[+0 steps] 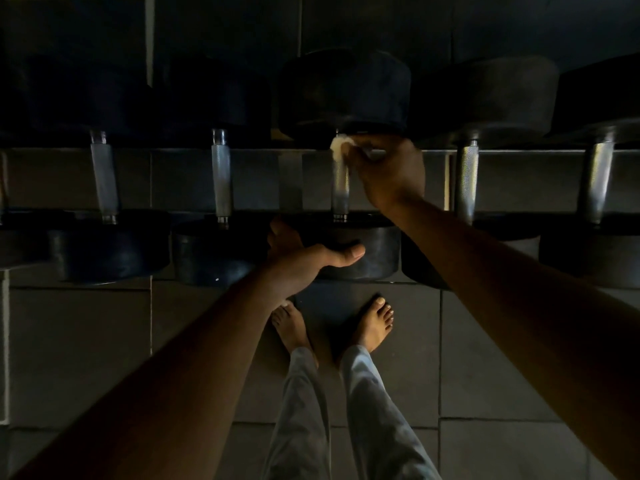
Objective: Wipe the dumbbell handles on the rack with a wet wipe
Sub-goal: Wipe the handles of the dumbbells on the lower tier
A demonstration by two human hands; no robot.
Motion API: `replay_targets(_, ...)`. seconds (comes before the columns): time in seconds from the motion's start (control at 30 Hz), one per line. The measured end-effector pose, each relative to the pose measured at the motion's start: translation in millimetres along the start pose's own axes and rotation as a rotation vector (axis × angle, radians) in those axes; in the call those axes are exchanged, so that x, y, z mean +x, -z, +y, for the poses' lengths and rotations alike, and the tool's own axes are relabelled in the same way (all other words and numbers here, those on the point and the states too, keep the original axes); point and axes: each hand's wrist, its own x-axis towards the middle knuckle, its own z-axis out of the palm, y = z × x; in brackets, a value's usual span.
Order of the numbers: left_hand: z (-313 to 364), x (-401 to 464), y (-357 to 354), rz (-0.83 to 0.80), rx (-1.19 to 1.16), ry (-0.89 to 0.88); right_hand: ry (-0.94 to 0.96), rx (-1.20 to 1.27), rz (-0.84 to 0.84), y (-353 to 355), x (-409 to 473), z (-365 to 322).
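Note:
Several dark dumbbells lie side by side on a rack, their metal handles running away from me. My right hand (388,168) grips a white wet wipe (337,147) against the far end of the middle dumbbell's handle (340,188), just below its far head (346,91). My left hand (301,258) holds the near head (367,251) of the same dumbbell, thumb over its front and fingers behind its left side. The scene is dim.
Two more dumbbell handles (221,174) (104,178) lie to the left and two (465,181) (597,181) to the right. Below the rack are grey floor tiles (485,358) and my bare feet (370,327), close to the rack's front.

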Motion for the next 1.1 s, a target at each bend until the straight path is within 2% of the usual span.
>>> replay_targets(0.13,-3,2,-1,0.014,-0.001,-0.003,-0.312,0.338,-0.011,1,12,4)
replay_targets(0.23,-4,3,-2,0.003,-0.010,-0.016,-0.421,0.562,-0.141,3,17,0)
replay_targets(0.3,-4,3,-1,0.004,-0.022,-0.010,-0.443,0.614,-0.199,4,18,-1)
replay_targets(0.47,-4,2,-1,0.011,-0.026,-0.004,-0.506,0.670,-0.353,12,16,4)
replay_targets(0.6,-4,3,-1,0.017,0.000,-0.019,-0.476,0.645,-0.352,7,18,3)
replay_targets(0.8,-3,-1,1,-0.014,0.002,-0.034,-0.548,0.634,-0.421,7,24,5)
replay_targets(0.93,-2,0,1,0.010,0.003,-0.025,-0.587,0.587,-0.512,10,17,17)
replay_targets(1.1,-1,-1,0,0.016,-0.020,-0.017,-0.538,0.422,-0.589,18,11,19)
